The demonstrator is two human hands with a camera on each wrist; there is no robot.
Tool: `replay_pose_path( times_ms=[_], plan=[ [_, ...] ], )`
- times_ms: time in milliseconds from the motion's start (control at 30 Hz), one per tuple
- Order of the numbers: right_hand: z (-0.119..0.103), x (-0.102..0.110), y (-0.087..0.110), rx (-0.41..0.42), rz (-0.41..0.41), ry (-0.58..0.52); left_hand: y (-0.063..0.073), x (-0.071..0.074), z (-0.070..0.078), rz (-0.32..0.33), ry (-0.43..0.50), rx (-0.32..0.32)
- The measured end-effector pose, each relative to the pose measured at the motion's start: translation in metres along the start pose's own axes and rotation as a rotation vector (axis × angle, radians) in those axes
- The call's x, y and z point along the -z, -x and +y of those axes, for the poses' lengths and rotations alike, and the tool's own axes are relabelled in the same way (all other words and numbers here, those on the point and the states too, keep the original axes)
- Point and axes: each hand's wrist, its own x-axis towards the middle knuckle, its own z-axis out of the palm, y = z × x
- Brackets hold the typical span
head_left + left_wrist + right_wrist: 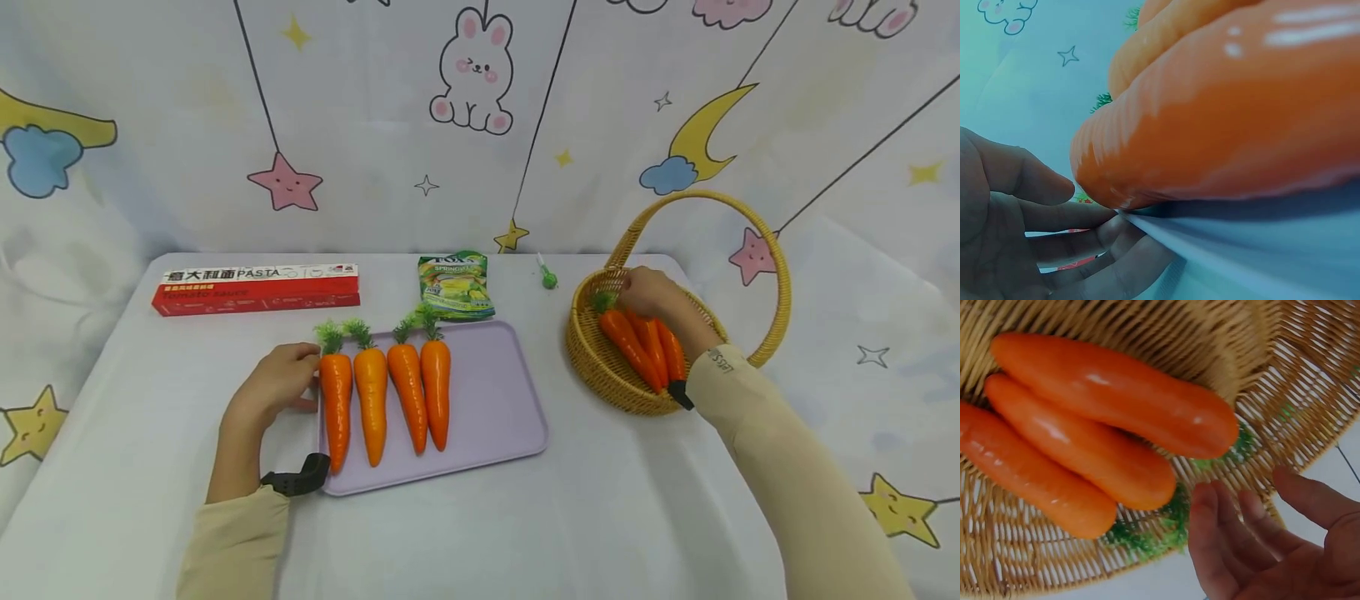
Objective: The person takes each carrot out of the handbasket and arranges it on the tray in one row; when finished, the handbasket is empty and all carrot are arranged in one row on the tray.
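r grip [652, 292] spread, empty, in basket [592, 367] by carrots [632, 343], l grip [281, 377] spread touching tray [493, 387], pasta box [257, 298], pkt [455, 287] behind

Directions are from tray middle, head view. Tray [495, 392]: one. Tray carrots [371, 400]: four, lying from centre towards 9 o'clock. Basket [591, 371]: one, between 2 and 3 o'clock. Basket carrots [633, 350]: three visible — so carrots make seven altogether. Pasta box [257, 296]: one, at 10 o'clock. Green packet [453, 287]: one, at 12 o'clock. Small green-headed stick [550, 281]: one, between 1 and 2 o'clock. Hands: two — left hand [281, 379] at 9 o'clock, right hand [651, 293] at 2 o'clock.
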Motion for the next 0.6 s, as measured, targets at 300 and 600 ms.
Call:
replay_pose_path(
  times_ms=[300, 600],
  plan=[
    [-0.002, -0.012, -0.004, -0.031, -0.123, 0.119, 0.0, 0.002, -0.002, 0.009, 0.005, -0.027],
    [0.0, -0.027, -0.012, -0.083, -0.197, 0.16, -0.001, -0.001, -0.002, -0.002, 0.013, -0.012]
  ],
)
